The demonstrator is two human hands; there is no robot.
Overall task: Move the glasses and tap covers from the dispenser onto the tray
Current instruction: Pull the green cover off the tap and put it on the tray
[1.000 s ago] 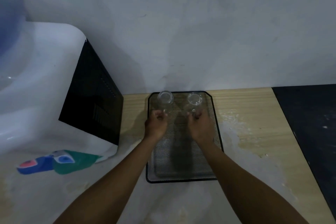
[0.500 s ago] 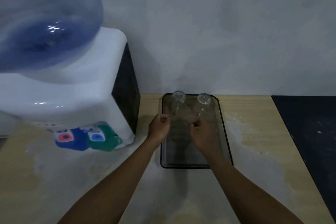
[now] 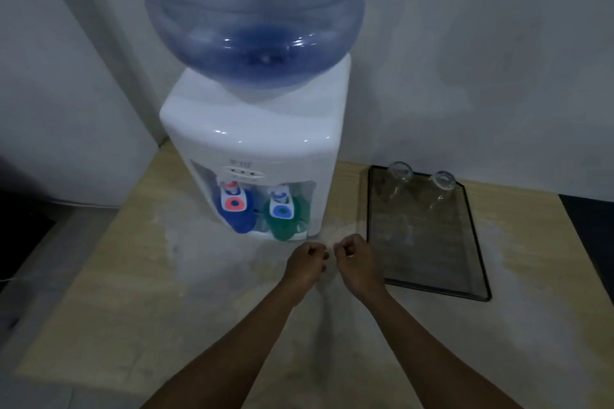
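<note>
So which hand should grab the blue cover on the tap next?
Probably the left hand. The blue tap cover is on the dispenser's left tap, up and left of both fists. The right hand sits nearer the tray, and would suit the green tap cover.

We had just the one view, a wide-angle camera on the head, looking forward and steeply down over both forearms. It faced the dispenser (image 3: 265,156) on the table (image 3: 139,276) at close range, the tray (image 3: 478,252) off to the right, walls behind.
</note>
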